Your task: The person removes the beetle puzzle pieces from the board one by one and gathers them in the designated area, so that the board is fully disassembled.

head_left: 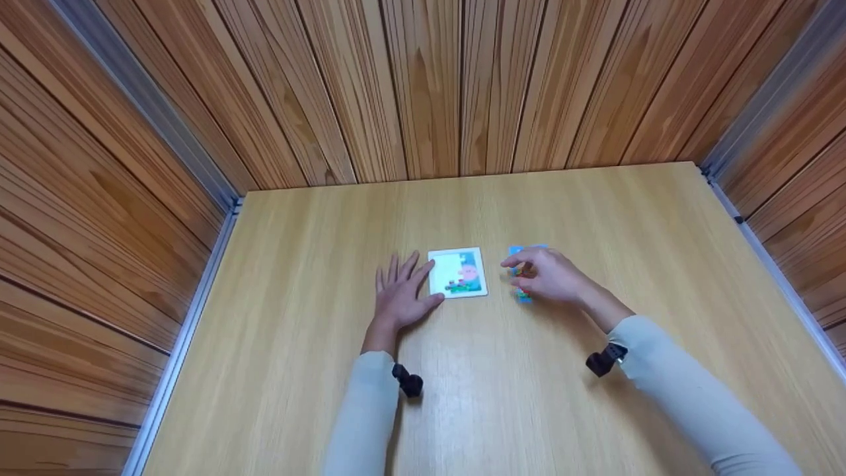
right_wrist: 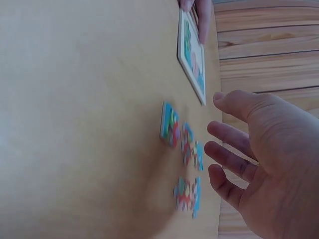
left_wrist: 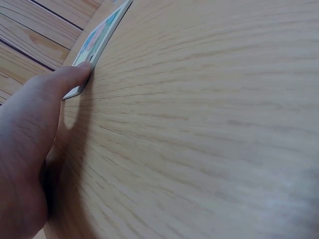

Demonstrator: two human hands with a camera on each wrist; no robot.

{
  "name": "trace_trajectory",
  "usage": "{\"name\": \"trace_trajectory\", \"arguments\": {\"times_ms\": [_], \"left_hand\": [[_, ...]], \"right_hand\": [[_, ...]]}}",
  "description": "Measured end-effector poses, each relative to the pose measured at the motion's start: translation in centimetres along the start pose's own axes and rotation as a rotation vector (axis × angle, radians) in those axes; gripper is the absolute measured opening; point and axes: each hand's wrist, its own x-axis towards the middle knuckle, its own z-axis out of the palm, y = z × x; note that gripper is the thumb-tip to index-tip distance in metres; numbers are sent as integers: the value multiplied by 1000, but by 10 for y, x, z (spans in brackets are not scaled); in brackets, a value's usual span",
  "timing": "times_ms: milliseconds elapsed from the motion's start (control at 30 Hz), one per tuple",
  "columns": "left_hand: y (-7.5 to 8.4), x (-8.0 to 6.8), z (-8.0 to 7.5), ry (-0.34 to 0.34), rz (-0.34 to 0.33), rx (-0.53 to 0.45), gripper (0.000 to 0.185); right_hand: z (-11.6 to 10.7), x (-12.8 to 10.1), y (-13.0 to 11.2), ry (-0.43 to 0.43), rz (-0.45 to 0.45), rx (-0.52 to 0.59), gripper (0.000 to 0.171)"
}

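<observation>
Your left hand (head_left: 398,296) lies flat with its thumb touching the puzzle board (head_left: 457,272), and your right hand (head_left: 552,276) hovers with loose fingers, holding nothing, just above the puzzle pieces (right_wrist: 182,155).

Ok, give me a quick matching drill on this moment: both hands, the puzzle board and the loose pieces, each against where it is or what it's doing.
Things:
1. left hand
2. right hand
3. puzzle board
4. loose pieces

States:
A. scattered right of the board
B. flat on the table, fingers against the board's edge
C. lying flat between the two hands
D. fingers loosely spread over the pieces

Pairs: 1-B, 2-D, 3-C, 4-A
</observation>
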Motion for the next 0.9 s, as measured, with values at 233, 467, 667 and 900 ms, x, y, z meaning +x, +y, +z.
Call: {"name": "trace_trajectory", "arguments": {"times_ms": [233, 467, 667, 900], "left_hand": [[-1, 0, 3, 4, -2, 5, 84], [1, 0, 1, 12, -7, -6, 82], [2, 0, 0, -2, -19, -9, 81], [3, -1, -2, -5, -16, -9, 82]], "right_hand": [[10, 8, -11, -26, -23, 34, 37], [20, 14, -22, -14, -29, 33, 37], [30, 18, -29, -22, -20, 7, 39], [38, 28, -39, -29, -40, 38, 40]]}}
